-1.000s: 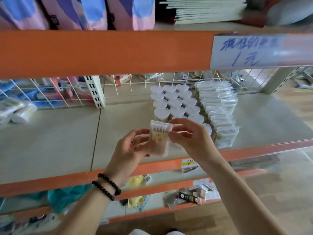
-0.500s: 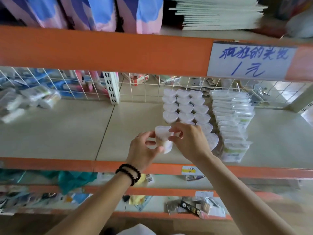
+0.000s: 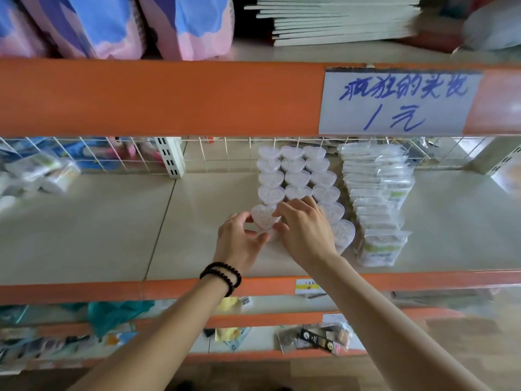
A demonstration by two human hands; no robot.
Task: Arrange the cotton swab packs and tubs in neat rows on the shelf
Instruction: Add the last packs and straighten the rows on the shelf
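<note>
Both hands pinch one heart-shaped tub (image 3: 263, 217) upright on the shelf (image 3: 112, 235): left hand (image 3: 239, 241) fingers curled on its left side, right hand (image 3: 306, 230) on its right. Just behind it, tub rows (image 3: 296, 176); to the right beyond those, swab packs (image 3: 377, 198) in a line w/ front pack upright.

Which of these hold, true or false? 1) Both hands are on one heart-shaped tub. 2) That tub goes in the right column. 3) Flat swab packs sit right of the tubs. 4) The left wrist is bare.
1) True: the left hand and right hand hold the heart-shaped tub.
2) False: it sits at the front of the left column of tubs.
3) True: the swab packs stand in a row right of the tubs.
4) False: it wears black bead bracelets.
</note>
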